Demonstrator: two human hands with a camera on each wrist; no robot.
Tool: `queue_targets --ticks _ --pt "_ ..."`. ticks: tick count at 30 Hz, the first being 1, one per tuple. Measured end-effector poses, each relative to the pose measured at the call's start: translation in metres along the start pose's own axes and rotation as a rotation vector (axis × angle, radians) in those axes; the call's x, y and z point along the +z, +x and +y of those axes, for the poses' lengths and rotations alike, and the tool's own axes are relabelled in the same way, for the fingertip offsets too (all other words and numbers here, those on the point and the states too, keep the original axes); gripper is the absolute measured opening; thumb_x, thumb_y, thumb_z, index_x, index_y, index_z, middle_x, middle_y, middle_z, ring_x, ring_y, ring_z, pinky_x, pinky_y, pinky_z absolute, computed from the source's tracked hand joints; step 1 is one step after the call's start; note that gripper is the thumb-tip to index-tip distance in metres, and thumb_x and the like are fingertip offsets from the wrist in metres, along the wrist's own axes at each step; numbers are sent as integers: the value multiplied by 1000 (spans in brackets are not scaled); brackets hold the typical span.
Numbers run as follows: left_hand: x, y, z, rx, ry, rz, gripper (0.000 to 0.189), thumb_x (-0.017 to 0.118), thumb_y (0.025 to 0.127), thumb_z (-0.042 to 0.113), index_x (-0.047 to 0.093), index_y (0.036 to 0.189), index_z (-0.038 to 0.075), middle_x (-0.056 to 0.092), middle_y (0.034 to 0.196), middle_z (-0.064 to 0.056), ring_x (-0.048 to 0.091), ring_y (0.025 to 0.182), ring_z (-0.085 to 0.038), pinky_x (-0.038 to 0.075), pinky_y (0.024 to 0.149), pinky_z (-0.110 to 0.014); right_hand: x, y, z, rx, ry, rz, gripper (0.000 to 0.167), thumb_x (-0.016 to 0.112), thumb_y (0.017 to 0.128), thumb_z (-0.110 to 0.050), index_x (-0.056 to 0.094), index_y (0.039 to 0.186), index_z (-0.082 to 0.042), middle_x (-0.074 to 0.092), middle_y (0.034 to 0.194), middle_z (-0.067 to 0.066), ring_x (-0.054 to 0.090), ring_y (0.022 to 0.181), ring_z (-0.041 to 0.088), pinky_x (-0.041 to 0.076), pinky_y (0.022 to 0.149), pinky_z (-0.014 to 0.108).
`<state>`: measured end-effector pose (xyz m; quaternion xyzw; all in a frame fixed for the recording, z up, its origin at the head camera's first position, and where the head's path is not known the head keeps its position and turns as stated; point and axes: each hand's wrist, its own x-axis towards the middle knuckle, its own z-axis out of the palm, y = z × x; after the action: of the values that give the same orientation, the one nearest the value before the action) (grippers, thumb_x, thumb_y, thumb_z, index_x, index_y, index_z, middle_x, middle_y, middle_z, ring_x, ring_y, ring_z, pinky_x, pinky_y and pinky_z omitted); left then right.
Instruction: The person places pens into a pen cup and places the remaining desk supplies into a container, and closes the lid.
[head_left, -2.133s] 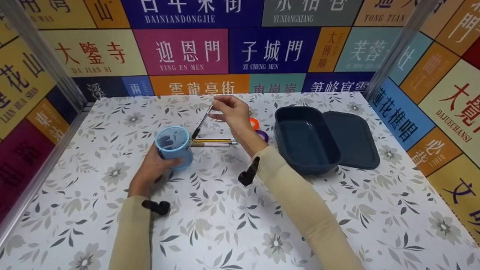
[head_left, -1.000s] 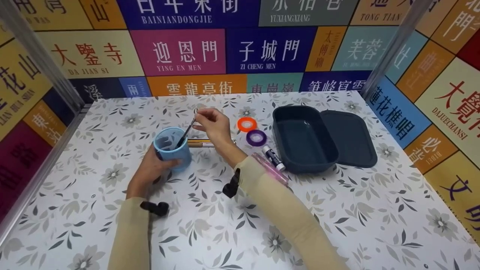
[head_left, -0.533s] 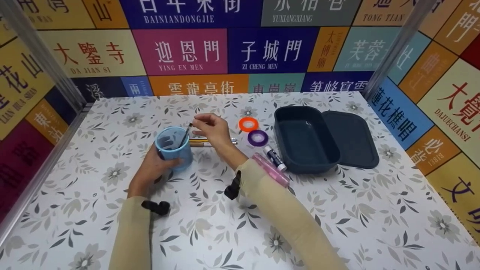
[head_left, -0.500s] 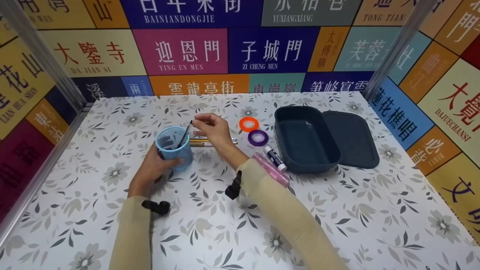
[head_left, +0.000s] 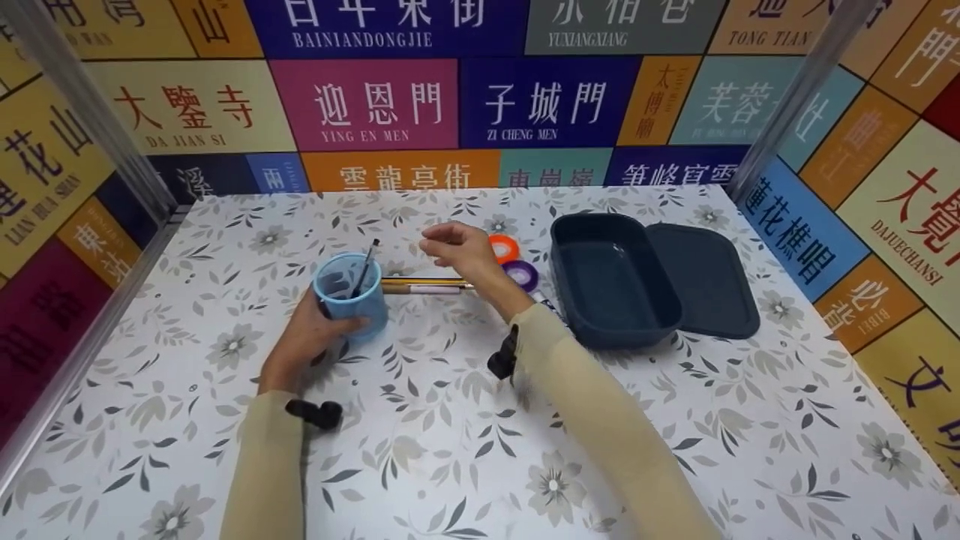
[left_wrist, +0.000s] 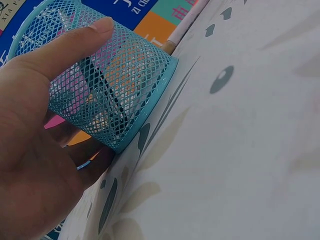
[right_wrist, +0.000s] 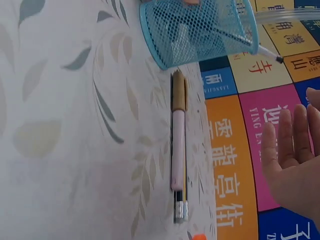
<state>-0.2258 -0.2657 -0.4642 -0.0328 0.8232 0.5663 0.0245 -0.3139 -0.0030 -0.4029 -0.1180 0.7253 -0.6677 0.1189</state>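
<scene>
My left hand [head_left: 301, 341] holds a light blue mesh pen holder [head_left: 367, 321] upright on the table, with the thumb across its near side in the left wrist view. One dark pen with a clear barrel [head_left: 366, 264] leans inside it, its end sticking up past the rim. To the right hovers my right hand [head_left: 466, 253], its fingers loosely bent and nothing between them. Below that hand, a pink pen with a brown cap [right_wrist: 178, 145] lies beside pencils [head_left: 424, 280], pointing toward the holder's base.
An orange ring-shaped roll [head_left: 505, 249] and a purple one [head_left: 525, 276] lie behind the right wrist. The right sleeve partly covers a glue stick [head_left: 550, 304]. Farther right stand a dark blue box [head_left: 615, 285] and its flat lid [head_left: 716, 289]. Printed panels [head_left: 360, 105] wall the table.
My right hand lowered the pen into the holder, let go of it and moved away to the right. My left hand kept its hold. The right sleeve now hides the pink object near the glue stick.
</scene>
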Motion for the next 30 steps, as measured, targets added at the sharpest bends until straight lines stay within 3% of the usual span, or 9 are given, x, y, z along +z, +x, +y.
queue_targets --ticks 8,15,24,28,30 --pt "-1 0 -1 -18 7 11 111 89 74 27 19 160 15 36 160 -12 30 151 -32 18 128 -50 -29 5 9 0 -134 -103 29 72 93 -20 69 119 -8 69 112 6 61 118 39 52 104 47" --pt "0 1 -1 -22 7 5 109 88 76 24 19 160 16 34 161 -10 28 152 -31 16 129 -50 -46 8 18 29 -237 -103 26 73 92 -20 71 117 -13 71 112 9 65 112 32 53 103 47" --pt "0 1 0 -58 6 14 110 89 75 27 19 160 19 35 161 -8 27 153 -29 16 129 -49 -46 14 27 147 -381 -134 28 76 90 -23 73 116 -15 70 112 4 66 102 26 56 95 42" --pt "0 0 -1 -49 -9 16 111 90 72 29 21 159 19 37 160 -8 29 152 -29 17 129 -49 -45 14 29 180 -406 -143 32 76 90 -21 71 120 -11 69 112 4 63 93 20 57 90 38" --pt "0 0 -2 -12 -13 16 110 90 73 26 21 159 16 37 159 -10 30 151 -30 18 128 -48 -45 14 30 186 -403 -149 34 76 89 -19 71 121 -9 69 111 5 63 91 20 58 88 37"
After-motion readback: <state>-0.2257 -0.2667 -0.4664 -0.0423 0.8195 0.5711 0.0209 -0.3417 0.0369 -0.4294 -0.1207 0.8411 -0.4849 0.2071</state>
